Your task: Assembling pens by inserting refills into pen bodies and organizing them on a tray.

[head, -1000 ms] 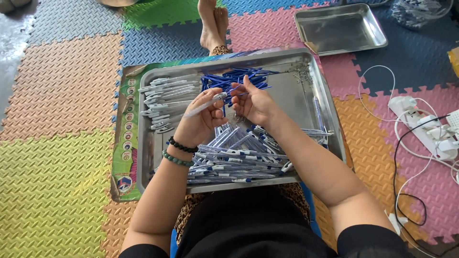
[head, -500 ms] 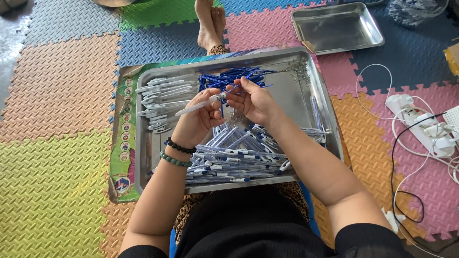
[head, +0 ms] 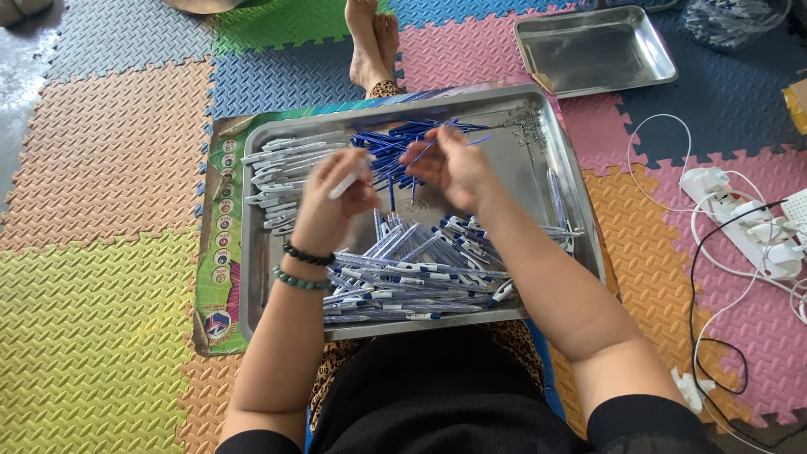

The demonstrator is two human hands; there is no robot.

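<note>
A large steel tray (head: pixel 555 160) rests across my lap. It holds a row of white pen barrels (head: pixel 282 164) at the left, a heap of thin blue refills (head: pixel 395 143) at the back, and a pile of assembled blue-and-white pens (head: pixel 412 277) at the near edge. My left hand (head: pixel 332 206), with two bead bracelets on its wrist, grips a white pen barrel (head: pixel 349 182). My right hand (head: pixel 450 164) pinches a blue refill (head: pixel 420 153) over the refill heap. The two hands are a little apart.
A second, smaller steel tray (head: pixel 593 46) lies at the back right. Another person's bare feet (head: pixel 370 42) rest just beyond my tray. A white power strip with cables (head: pixel 748 227) lies at the right. Coloured foam mats (head: pixel 109 151) cover the floor.
The hands, joined over the tray's middle before, have drawn apart. My right hand has reached into the blue refills and lifted one; my left hand keeps a white barrel.
</note>
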